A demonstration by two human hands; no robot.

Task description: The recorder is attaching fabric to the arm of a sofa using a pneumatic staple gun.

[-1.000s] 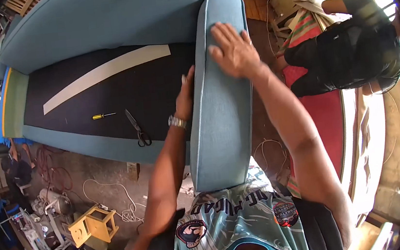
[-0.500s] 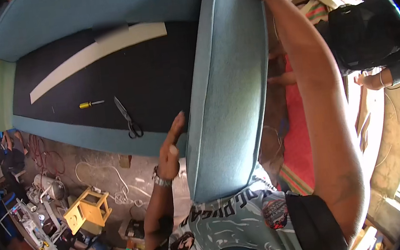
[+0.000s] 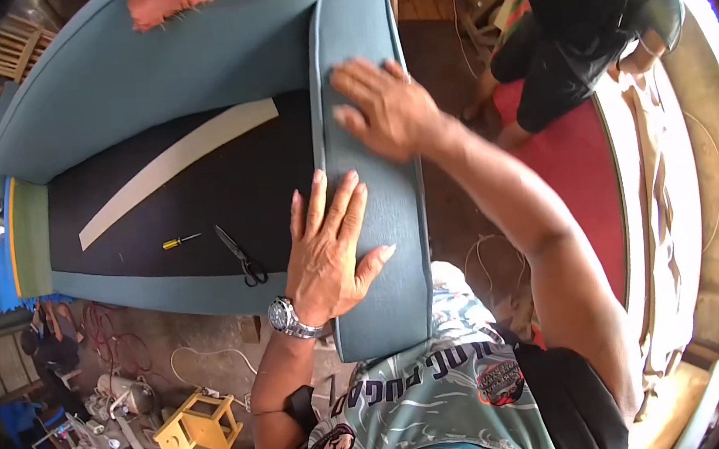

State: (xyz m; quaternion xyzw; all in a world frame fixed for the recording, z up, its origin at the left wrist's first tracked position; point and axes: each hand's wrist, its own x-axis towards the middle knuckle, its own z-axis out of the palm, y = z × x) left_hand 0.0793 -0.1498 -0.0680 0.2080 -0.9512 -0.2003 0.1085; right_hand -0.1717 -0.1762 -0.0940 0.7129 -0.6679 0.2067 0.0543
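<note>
A blue-grey upholstered sofa fills the upper left, its padded armrest point(image 3: 378, 231) running down toward my body. My left hand point(image 3: 327, 250), with a metal watch at the wrist, rests flat on the armrest's inner edge, fingers spread. Farther up the same armrest, my right hand point(image 3: 387, 108) lies palm down with its fingers stretched out. Neither hand holds anything. On the sofa's black seat base point(image 3: 172, 196) lie a curved pale strip point(image 3: 178, 165), a yellow-handled screwdriver point(image 3: 180, 242) and a pair of black-handled scissors point(image 3: 243, 256).
A co-worker in black point(image 3: 596, 15) bends over at the upper right, beside a red fabric surface point(image 3: 571, 193). A small yellow wooden stool point(image 3: 197, 428) and a compressor-like machine point(image 3: 119, 394) stand at the lower left. Reddish cloth point(image 3: 174, 0) hangs over the sofa back.
My right hand has come down from the armrest's far end to its upper middle. My left hand has moved from beside the armrest onto it. The co-worker has shifted, and the view has moved.
</note>
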